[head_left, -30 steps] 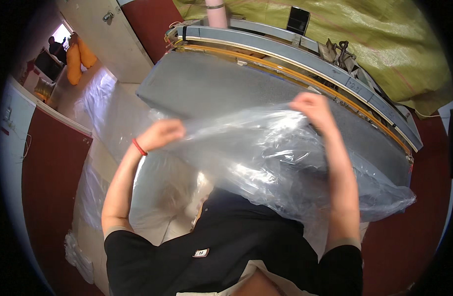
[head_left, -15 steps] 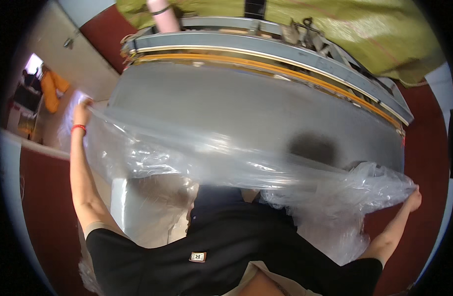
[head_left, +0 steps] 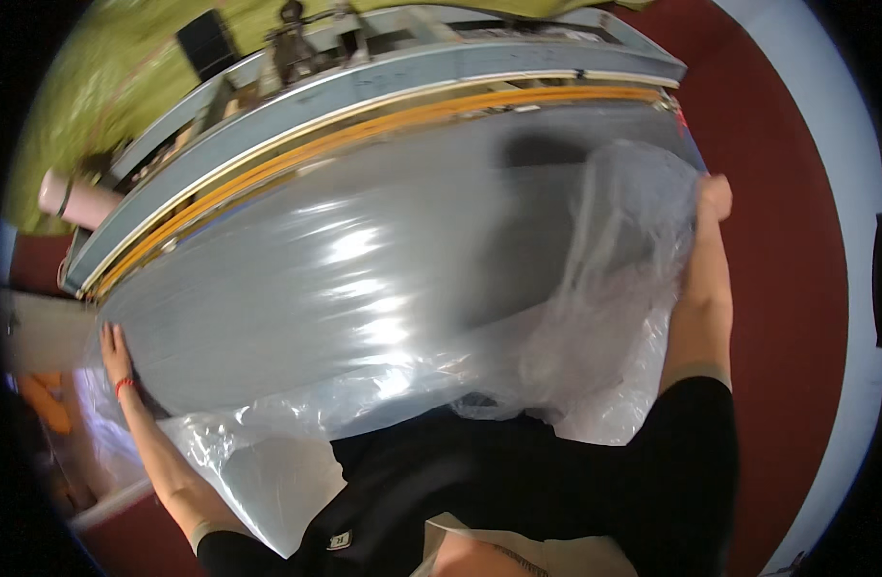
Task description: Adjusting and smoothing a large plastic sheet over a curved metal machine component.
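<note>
A clear plastic sheet [head_left: 364,327] lies stretched over the long grey tabletop [head_left: 546,183], shiny and creased in the middle and bunched toward the right. My left hand [head_left: 117,354], with a red band at its wrist, is at the table's left end. Its fingers are stretched out against the sheet along that edge. At the right end, my right hand [head_left: 715,197] is closed on the sheet's gathered edge. The near side of the sheet hangs loose in front of my black shirt.
Along the far side runs a grey metal frame [head_left: 393,82] with an orange bar [head_left: 383,125]. A dark metal clamp-like part [head_left: 295,43] sits on it. A pink bottle [head_left: 80,199] lies at the far left, near a yellow-green tarp [head_left: 104,96]. Dark red wall [head_left: 787,288] stands at right.
The sheet has moved away from me and now covers much of the tabletop. My right hand has gone forward to the table's right end, my left to its left end. The view has turned.
</note>
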The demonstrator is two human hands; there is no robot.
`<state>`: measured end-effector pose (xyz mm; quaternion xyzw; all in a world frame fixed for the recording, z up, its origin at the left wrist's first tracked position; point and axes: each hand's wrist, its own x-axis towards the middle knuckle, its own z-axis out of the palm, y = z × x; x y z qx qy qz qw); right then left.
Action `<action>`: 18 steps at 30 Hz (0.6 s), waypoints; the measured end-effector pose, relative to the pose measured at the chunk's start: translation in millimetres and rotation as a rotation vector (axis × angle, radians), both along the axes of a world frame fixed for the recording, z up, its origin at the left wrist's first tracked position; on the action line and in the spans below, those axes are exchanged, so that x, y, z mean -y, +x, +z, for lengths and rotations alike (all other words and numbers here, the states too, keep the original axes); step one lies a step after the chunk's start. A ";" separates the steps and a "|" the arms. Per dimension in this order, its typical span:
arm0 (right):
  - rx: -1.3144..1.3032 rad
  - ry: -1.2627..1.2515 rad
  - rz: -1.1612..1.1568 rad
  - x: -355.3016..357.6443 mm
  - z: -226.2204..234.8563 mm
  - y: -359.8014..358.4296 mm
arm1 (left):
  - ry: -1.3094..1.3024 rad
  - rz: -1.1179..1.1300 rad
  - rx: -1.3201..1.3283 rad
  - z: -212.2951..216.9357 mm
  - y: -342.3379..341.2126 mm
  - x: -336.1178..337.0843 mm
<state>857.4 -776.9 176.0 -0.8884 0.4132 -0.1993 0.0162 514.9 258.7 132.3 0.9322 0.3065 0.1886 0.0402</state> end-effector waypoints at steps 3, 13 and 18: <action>0.028 -0.023 0.027 -17.3 -1.2 9.3 | -0.001 0.190 0.039 5.4 -16.5 -15.7; 0.053 -0.013 0.031 -15.6 7.7 1.2 | -1.604 -1.211 -0.386 68.9 83.1 560.3; 0.042 -0.012 0.065 -8.5 2.5 -1.9 | -2.279 -1.048 -0.408 68.1 112.9 626.8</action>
